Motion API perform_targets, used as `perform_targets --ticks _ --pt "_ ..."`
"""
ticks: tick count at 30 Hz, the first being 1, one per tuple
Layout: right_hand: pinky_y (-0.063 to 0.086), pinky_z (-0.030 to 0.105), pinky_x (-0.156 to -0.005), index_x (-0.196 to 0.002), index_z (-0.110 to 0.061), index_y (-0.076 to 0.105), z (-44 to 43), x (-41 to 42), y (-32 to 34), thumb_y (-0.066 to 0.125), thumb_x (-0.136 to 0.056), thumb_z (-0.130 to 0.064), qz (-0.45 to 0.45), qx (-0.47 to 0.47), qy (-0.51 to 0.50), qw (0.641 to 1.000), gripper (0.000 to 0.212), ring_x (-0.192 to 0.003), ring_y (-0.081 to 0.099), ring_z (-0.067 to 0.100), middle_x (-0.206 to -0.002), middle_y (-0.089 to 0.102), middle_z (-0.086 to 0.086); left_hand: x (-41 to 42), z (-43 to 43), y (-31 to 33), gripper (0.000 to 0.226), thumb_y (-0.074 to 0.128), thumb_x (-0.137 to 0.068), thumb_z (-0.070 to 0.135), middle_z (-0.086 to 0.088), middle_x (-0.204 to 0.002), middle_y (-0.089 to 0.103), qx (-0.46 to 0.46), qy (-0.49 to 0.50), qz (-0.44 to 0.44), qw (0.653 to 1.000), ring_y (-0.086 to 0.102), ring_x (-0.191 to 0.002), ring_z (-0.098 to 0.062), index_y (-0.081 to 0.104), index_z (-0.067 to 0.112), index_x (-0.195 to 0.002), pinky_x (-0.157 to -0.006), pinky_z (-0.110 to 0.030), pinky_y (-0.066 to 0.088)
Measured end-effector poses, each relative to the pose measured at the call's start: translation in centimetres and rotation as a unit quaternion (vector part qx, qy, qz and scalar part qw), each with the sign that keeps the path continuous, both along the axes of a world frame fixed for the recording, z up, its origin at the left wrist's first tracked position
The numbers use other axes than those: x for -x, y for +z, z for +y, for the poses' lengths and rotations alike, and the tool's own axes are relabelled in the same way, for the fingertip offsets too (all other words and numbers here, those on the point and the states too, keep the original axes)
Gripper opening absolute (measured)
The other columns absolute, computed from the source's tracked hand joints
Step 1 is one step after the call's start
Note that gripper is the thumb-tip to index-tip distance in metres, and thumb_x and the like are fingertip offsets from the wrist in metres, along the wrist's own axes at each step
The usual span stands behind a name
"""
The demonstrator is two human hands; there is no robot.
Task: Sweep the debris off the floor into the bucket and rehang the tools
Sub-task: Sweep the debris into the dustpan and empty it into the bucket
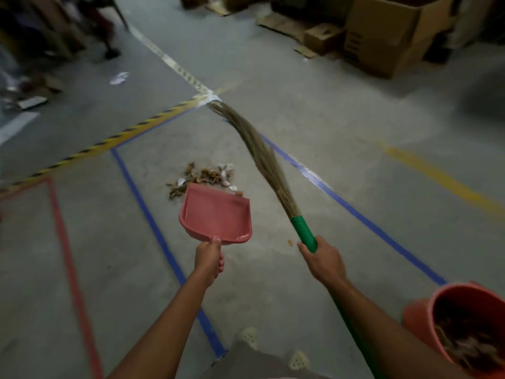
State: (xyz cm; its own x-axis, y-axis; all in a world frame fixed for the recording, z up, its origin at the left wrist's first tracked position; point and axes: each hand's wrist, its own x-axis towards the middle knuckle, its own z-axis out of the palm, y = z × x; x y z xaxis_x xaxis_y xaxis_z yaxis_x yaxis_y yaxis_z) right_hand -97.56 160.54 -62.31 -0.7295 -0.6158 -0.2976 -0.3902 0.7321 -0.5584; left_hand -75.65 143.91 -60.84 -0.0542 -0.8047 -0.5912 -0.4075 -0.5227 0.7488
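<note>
1. Head view: the grey concrete floor [314,119] is marked with tape. A yellow-and-black striped tape [109,139] runs from the left edge to the centre, blue tape lines [142,198] cross the middle, and a red tape outline [64,242] sits at lower left.
2. Brown cardboard boxes [393,36] are stacked at upper right, and a white scrap of paper [119,77] lies at upper left.
3. The pile of brown and white debris [202,176] lies at centre between the blue lines, just beyond the dustpan's front lip. One small orange crumb [290,243] lies apart, near the right hand.
4. The orange plastic bucket [418,313] stands in the lower right corner with brown litter inside. The right forearm passes in front of its lower left side.
5. The left hand [209,259] reaches forward, fingers curled tight round the handle of the pink plastic dustpan [216,212], which points at the pile. I cannot tell whether the lip touches the floor.
6. The right hand [323,258] wraps its fingers round the green handle of the straw-bristled broom [262,157]. The bristles slant up and left, right of the pile, and their tip reaches the tape crossing.
</note>
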Motion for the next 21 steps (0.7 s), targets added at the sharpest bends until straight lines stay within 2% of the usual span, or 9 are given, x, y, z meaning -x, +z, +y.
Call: perform_targets --ticks 6,10,16,21 --pt "0.052 0.033 -0.059 -0.094 -0.024 0.054 -5.0 -0.8 -0.5 0.054 -0.088 -0.065 0.004 -0.028 0.102 0.994 0.041 -0.065 0.06 0.017 -0.075 0.06 0.0 -4.5 -1.9 -0.5 0.033 0.05 -0.098 0.036 -0.006 -0.052 0.047 -0.017 0.069 0.008 0.997 0.039 -0.036 -0.016 0.06 0.006 -0.088 -0.041 -0.02 0.031" --pt "0.052 0.032 -0.057 -0.095 -0.023 0.055 -9.1 -1.5 -1.1 0.055 -0.089 -0.063 0.003 -0.047 0.141 0.989 0.04 -0.064 0.06 0.015 -0.075 0.06 -0.001 -6.5 -4.2 -0.4 0.03 0.049 -0.101 0.032 -0.008 -0.056 0.046 -0.035 0.082 0.005 0.996 0.037 -0.036 -0.014 0.059 0.007 -0.087 -0.037 -0.017 0.029" --pt "0.057 0.033 -0.061 -0.103 -0.019 0.056 -16.7 -3.1 -3.0 0.056 -0.091 -0.059 -0.022 -0.086 0.148 0.985 0.041 -0.065 0.062 0.014 -0.078 0.061 0.0 -9.0 -11.6 -1.2 0.024 0.048 -0.101 0.027 -0.008 -0.057 0.043 -0.052 0.068 -0.013 0.996 0.034 -0.032 -0.011 0.052 0.012 -0.083 -0.032 -0.013 0.025" --pt "0.06 0.035 -0.057 -0.101 -0.018 0.052 -24.0 -4.7 -3.5 0.06 -0.091 -0.055 -0.074 -0.103 0.091 0.988 0.038 -0.064 0.064 0.018 -0.08 0.063 0.005 -10.1 -20.4 -2.5 0.018 0.048 -0.101 0.028 -0.007 -0.056 0.044 -0.077 0.026 -0.02 0.996 0.035 -0.033 -0.01 0.054 0.015 -0.091 -0.033 -0.013 0.026"
